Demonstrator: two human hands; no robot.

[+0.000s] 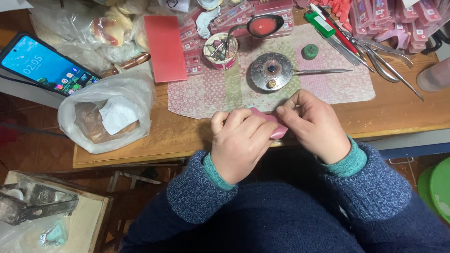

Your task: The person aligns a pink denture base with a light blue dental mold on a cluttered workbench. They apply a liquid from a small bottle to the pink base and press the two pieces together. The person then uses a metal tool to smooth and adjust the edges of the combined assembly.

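Both hands meet at the front edge of a wooden table (pixel 398 112), pinching a soft pink slab (pixel 276 126) between them. My left hand (pixel 239 140) covers the slab's left part with curled fingers. My right hand (pixel 314 124) grips its right end with thumb and fingertips. Most of the pink piece is hidden under the fingers. Just beyond the hands lies a patterned pink cloth (pixel 211 93) with a round metal burner (pixel 271 71) on it.
A small cup of tools (pixel 220 50), a red wax sheet (pixel 165 47), a green cap (pixel 309 51), metal instruments (pixel 379 61) and pink boxes (pixel 403 18) crowd the table's back. A plastic bag (pixel 110 117) and a phone (pixel 44 63) sit left. A grey block (pixel 33 201) lies lower left.
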